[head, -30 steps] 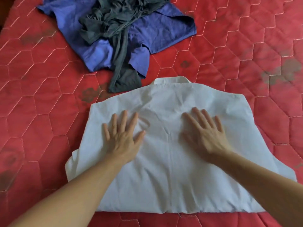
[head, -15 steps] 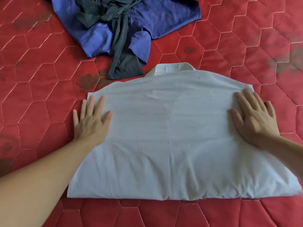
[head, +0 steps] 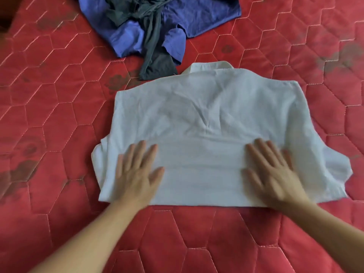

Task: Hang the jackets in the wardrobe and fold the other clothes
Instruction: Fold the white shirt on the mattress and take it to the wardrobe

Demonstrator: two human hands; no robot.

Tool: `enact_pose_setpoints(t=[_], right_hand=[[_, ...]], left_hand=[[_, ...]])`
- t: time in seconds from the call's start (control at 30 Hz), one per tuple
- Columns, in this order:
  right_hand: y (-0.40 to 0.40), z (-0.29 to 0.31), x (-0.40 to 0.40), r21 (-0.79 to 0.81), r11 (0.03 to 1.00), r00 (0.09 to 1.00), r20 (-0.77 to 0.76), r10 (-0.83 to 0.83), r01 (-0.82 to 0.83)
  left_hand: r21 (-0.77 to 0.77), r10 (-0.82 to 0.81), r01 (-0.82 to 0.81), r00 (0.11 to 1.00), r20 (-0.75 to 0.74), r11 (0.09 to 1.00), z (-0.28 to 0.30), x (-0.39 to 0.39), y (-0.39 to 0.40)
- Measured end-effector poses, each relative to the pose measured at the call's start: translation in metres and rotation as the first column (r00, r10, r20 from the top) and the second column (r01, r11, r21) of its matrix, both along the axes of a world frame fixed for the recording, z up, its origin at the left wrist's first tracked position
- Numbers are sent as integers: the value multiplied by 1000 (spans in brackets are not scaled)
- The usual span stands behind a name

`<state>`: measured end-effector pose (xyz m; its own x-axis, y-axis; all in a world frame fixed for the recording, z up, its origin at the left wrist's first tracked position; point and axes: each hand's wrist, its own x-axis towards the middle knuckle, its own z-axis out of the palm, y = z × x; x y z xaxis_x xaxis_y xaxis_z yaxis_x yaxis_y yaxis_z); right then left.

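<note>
A white collared shirt (head: 212, 115) lies back-up and folded in half on the red quilted bed, its collar pointing away from me. My left hand (head: 137, 172) rests flat on the shirt's near left part, fingers spread. My right hand (head: 273, 172) lies flat on the near right part, fingers spread and blurred by motion. Neither hand holds anything. Beyond the collar lies a crumpled blue garment (head: 197, 14) with a dark grey garment (head: 151, 40) draped over it.
The red quilted mattress (head: 59, 115) with hexagon stitching and dark stains fills the view. A dark brown edge (head: 6, 14) shows at the top left corner.
Both hands slid from the shirt's middle out to its side edges, then came back inward and down to the near part. New creases show in the shirt's middle.
</note>
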<state>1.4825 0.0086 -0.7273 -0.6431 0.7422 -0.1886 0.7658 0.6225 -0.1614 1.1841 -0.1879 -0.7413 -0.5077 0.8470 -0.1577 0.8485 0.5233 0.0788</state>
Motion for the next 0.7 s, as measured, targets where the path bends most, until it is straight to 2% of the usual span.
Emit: enact_pose_setpoints(t=[0.13,0.23,0.33,0.4,0.47,0.53,0.7], right_hand=[[12,9,66,-13,993,984,135,-118,121],[2,18,84,-43,993,986,127,-103,110],[-9,19,95,-56,998,996,89,-21,26],[-4,21,103,-33,999,997,75,37,-35],[2,23,106,7,998,996,62,60,-60],[5,25,106,36,998,999,12,44,-44],[-16,42,101,72,997,973,-232,9,8]], left_hand=[[-158,89,-90,996,-15,983,9,-25,-31],[-174,130,-126,992,9,977,20,10,-12],[-123,-68,84,989,128,989,28,79,16],[-140,-216,242,960,179,960,28,130,35],[-137,-281,312,937,206,940,27,177,57],[-76,-276,301,930,243,951,26,215,79],[66,-222,212,913,342,975,38,267,114]])
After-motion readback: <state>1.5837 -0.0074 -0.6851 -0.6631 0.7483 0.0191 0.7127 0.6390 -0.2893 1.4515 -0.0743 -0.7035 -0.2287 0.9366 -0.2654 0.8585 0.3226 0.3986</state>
